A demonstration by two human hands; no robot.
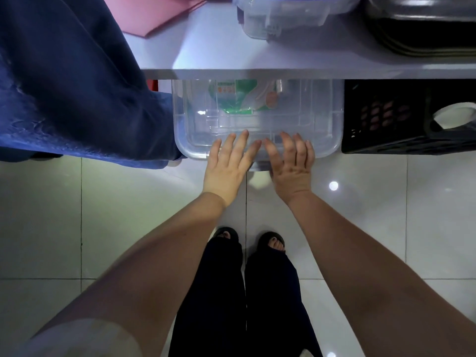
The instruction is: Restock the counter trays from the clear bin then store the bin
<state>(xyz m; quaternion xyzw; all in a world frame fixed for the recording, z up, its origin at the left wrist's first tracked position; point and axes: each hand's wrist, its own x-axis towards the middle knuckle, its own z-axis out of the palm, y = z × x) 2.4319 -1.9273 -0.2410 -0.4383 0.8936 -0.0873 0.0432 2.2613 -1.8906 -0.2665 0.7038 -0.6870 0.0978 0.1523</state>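
Note:
The clear bin, lidded, sits on the floor half under the white counter; a green and white packet shows through it. My left hand lies flat on the bin's near edge with fingers spread. My right hand rests beside it on the same edge, fingers apart and slightly curled over the lid's front lip. Neither hand grips anything.
A black perforated crate stands right of the bin under the counter. Dark blue cloth hangs at the left. On the counter are a clear container, pink paper and dark trays. My feet stand on white tiles.

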